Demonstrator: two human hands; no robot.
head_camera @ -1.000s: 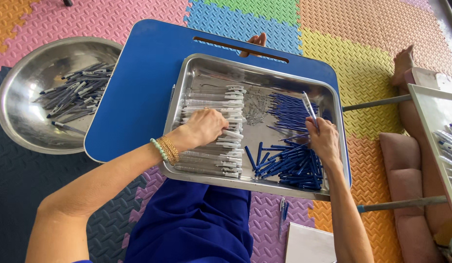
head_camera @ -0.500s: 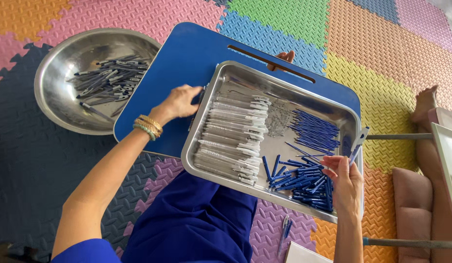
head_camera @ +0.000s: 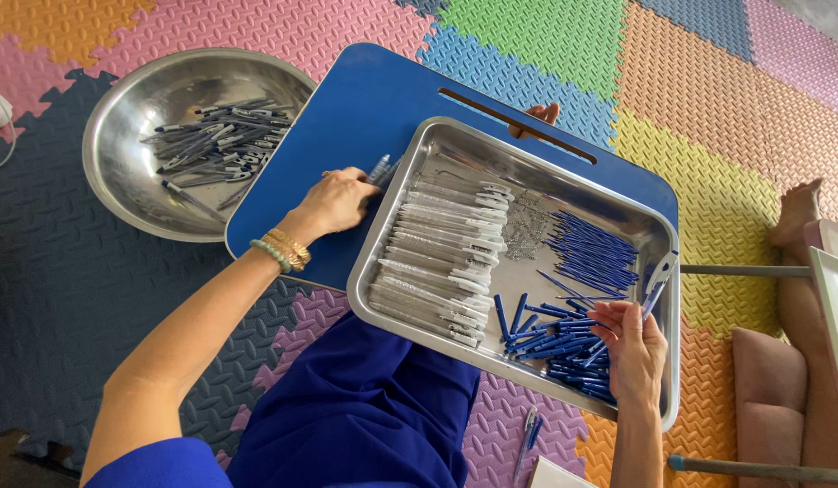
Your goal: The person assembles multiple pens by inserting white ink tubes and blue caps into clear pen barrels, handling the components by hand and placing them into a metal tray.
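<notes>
Pen: a finished pen (head_camera: 379,169) sticks out from the left hand (head_camera: 333,201), just past the left edge of the tray (head_camera: 455,140), over the blue table (head_camera: 365,99)
Left hand grip: fingers curled tight around the pen, its tip pointing far and right
Right hand: the right hand (head_camera: 637,348) is at the near right of the tray, pinching a clear pen tube (head_camera: 658,280) that points up past the tray rim
How the pen looks: thin, grey and see-through with a dark bit, small in the hand
Tray: shiny metal, a rectangle with round corners, sitting on the blue table
In the tray: a neat row of clear tubes (head_camera: 441,253) on the left, thin blue ink sticks (head_camera: 590,253) on the far right, a messy heap of blue caps (head_camera: 554,339) near the right hand
Bowl: a big round metal bowl (head_camera: 121,154) far left on the floor, with a pile of finished pens (head_camera: 215,145) inside
Floor: soft foam mats (head_camera: 708,81) in many colours, bumpy, joined like a puzzle
</notes>
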